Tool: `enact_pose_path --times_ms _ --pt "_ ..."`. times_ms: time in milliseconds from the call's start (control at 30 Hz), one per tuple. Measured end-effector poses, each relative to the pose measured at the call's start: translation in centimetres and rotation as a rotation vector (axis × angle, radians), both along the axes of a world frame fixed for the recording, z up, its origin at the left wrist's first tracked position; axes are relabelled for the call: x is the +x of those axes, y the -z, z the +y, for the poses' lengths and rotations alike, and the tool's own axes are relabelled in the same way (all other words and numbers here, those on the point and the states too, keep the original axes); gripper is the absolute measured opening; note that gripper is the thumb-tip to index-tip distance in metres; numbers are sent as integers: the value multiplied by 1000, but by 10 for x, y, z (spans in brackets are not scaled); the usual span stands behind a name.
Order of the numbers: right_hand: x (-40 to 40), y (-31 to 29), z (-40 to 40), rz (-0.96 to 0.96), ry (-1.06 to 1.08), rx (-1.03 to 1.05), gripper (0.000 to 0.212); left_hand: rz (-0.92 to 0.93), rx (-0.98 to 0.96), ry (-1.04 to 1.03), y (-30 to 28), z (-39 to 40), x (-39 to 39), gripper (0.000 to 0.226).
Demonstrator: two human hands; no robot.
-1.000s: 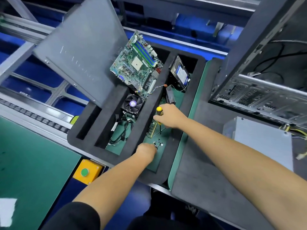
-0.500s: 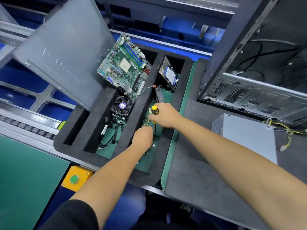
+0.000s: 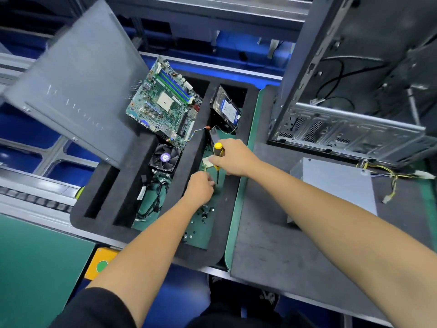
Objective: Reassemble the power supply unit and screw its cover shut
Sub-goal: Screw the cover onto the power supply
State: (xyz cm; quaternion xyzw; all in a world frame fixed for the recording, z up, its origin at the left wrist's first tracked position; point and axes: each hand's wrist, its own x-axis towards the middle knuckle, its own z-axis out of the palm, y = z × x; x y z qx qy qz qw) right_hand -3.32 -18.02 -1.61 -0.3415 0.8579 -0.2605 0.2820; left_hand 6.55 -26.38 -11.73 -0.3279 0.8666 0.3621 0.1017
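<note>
My right hand grips a yellow-and-black screwdriver, held upright with its tip down over the right slot of a black foam tray. My left hand is closed just below the screwdriver tip, fingers pinched together; what it holds is hidden. Several small screws lie loose on the green floor of that slot. The grey power supply unit rests on the dark mat to the right, its yellow and black cables trailing away.
The tray also holds a motherboard, a cooling fan, a hard drive and black cables. A grey side panel leans at the left. An open computer case stands behind the power supply. A yellow button box sits below.
My left hand has moved up from the loose screws toward the screwdriver tip. My right hand keeps holding the screwdriver in about the same spot. The camera shifted slightly.
</note>
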Motion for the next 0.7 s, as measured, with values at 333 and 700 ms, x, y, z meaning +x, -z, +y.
enact_pose_path --times_ms 333,700 --pt "-11 -74 33 125 120 -138 26 373 275 -56 -73 15 -15 17" --pt "-13 -121 135 193 311 -246 23 469 268 211 -108 94 -39 20"
